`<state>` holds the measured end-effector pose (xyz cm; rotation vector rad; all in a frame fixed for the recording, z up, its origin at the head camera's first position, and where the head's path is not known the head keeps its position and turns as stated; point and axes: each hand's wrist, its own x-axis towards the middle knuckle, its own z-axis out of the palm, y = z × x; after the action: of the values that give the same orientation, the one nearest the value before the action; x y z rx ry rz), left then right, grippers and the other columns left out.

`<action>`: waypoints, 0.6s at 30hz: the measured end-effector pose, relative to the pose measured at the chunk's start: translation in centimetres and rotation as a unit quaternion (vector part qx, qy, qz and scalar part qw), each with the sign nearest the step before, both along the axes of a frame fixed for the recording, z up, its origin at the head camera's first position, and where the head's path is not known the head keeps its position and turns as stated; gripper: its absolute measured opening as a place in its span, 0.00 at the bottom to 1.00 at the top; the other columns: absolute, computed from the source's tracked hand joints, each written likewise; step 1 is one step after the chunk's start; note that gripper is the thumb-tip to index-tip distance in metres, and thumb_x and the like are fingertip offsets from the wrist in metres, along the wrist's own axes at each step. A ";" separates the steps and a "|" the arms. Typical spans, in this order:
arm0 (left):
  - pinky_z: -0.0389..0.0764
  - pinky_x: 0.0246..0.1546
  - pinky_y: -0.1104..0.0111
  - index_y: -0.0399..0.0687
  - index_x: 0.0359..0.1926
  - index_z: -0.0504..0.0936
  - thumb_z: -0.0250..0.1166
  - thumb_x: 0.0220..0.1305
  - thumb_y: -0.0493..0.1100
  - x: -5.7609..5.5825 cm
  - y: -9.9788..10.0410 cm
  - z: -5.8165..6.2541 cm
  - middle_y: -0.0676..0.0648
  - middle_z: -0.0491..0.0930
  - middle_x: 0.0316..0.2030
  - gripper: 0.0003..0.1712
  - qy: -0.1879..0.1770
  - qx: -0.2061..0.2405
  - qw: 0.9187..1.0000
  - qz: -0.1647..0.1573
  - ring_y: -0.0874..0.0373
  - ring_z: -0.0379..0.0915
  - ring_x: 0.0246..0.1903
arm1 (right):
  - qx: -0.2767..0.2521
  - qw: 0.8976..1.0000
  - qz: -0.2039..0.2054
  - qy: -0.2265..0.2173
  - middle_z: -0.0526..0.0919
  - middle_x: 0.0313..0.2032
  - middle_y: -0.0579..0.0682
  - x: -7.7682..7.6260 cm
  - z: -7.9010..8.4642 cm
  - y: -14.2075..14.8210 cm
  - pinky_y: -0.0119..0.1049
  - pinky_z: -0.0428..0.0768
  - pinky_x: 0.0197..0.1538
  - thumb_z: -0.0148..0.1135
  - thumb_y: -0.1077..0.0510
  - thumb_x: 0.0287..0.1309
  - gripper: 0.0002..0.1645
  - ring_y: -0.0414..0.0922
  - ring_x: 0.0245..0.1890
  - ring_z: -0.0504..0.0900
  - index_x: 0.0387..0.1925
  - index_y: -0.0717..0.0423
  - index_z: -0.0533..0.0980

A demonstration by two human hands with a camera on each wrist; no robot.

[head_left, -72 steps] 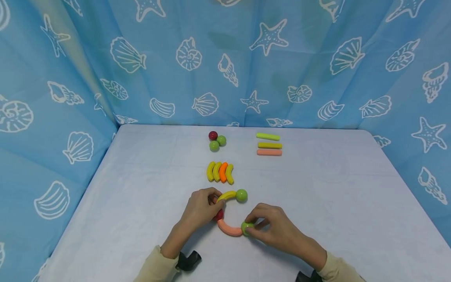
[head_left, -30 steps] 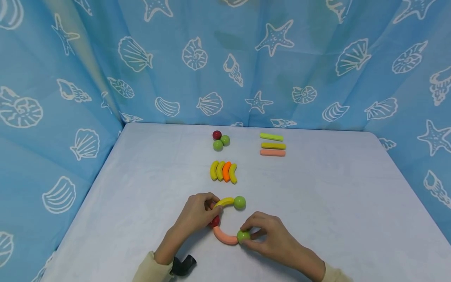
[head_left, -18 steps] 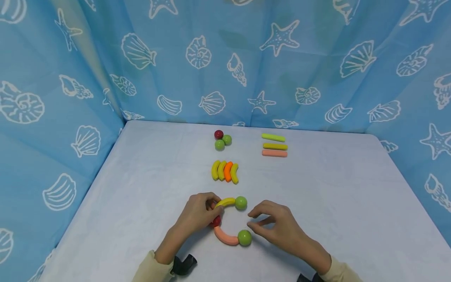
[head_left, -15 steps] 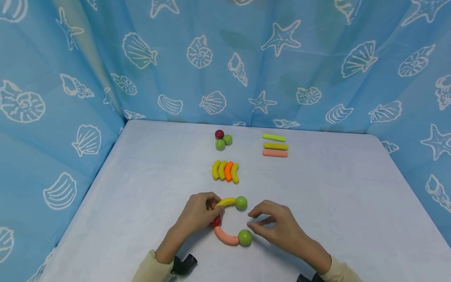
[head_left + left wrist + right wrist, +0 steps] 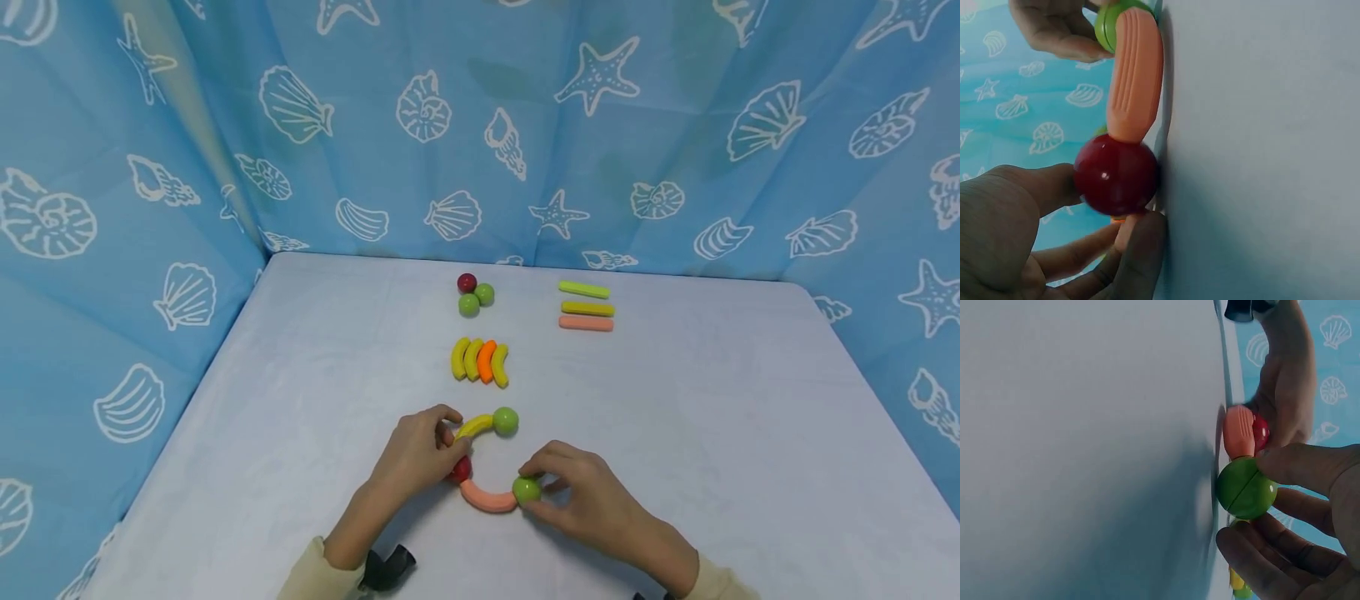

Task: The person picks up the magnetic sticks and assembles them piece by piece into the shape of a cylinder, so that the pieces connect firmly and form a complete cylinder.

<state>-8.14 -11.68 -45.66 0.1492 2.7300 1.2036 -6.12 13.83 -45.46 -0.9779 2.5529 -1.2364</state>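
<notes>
Curtain cloth (image 5: 360, 154), blue with white shells and starfish, walls in the far side and both flanks of the desk (image 5: 720, 425), which wears a white cover. Two cream sleeves (image 5: 318, 575) reach in from the near edge.

The left hand (image 5: 420, 450) curls at the left of a half-ring of pieces, thumb and fingers nearly together about the red ball (image 5: 1116, 175); its fingers cover the stretch beyond that ball, so what lies under them cannot be told. The right hand (image 5: 577, 492) pinches the near green ball (image 5: 527, 490), the gap between thumb and fingers no wider than the ball. A black fitting (image 5: 388, 568) sits at the left wrist.

Along the near side of the half-ring, a pink curved piece (image 5: 487, 498) touches the red ball at one end and the near green ball at the other. Across from it, a yellow curved piece (image 5: 476, 426) runs out from the left fingers to the far green ball (image 5: 506, 421).

Toward the back right lie three parallel sticks (image 5: 587, 309): lime, yellow, pink. Just beyond the half-ring, four curved pieces (image 5: 487, 362) stand side by side, three yellow and one orange. Smallest, behind them, three balls (image 5: 468, 305) cluster, one dark red and two green.
</notes>
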 end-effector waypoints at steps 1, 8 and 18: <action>0.71 0.22 0.71 0.41 0.47 0.82 0.70 0.61 0.43 0.2 -0.1 0.0 0.54 0.73 0.23 0.16 0.000 -0.004 1.000 0.001 0.60 0.68 0.22 | 0.005 1.000 -0.004 0.001 0.81 0.39 0.38 -0.1 0.0 0.1 0.31 0.85 0.38 0.78 0.64 0.48 0.18 0.35 0.40 0.81 0.42 0.49 0.82; 0.71 0.21 0.72 0.38 0.57 0.76 0.71 0.59 0.44 1.3 -0.3 0.1 0.55 0.74 0.21 0.27 -0.023 -0.004 1.000 -0.003 0.61 0.68 0.20 | 0.016 0.999 -0.037 0.012 0.82 0.40 0.39 -1.2 0.2 1.1 0.32 0.85 0.38 0.77 0.67 0.48 0.19 0.36 0.41 0.82 0.42 0.50 0.82; 0.68 0.16 0.70 0.41 0.69 0.63 0.77 0.51 0.56 3.0 1.6 0.2 0.54 0.71 0.17 0.51 -0.033 -0.060 0.998 -0.013 0.60 0.66 0.15 | 0.021 0.997 -0.053 0.045 0.83 0.41 0.43 -3.3 -0.1 2.0 0.33 0.85 0.37 0.75 0.68 0.50 0.19 0.41 0.39 0.84 0.44 0.54 0.81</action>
<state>-5.13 -10.07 -45.46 0.1280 2.7246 1.0173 -9.46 15.86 -45.56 -0.9214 2.7218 -1.1844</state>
